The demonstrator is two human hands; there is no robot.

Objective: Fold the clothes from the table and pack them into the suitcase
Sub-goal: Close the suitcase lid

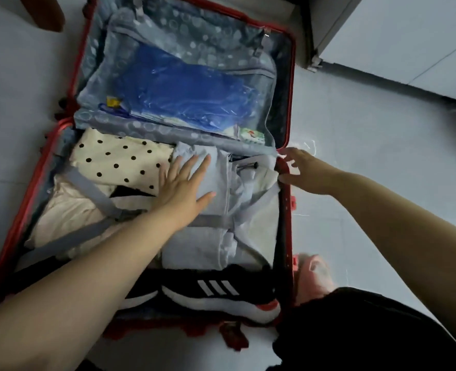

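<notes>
Two hands busy: my left hand (186,183) is pressing flat on grey clothes (210,245) in the suitcase (291,103); my right hand (304,170) is gripping its rim. It is lying open on pale floor (368,156) near a cabinet (395,36).

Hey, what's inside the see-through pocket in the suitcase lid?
A blue plastic-wrapped bundle fills most of the pocket, with a yellow tag at its left and a green-and-white packet at the lower right. Anything behind the bundle is covered.
</notes>
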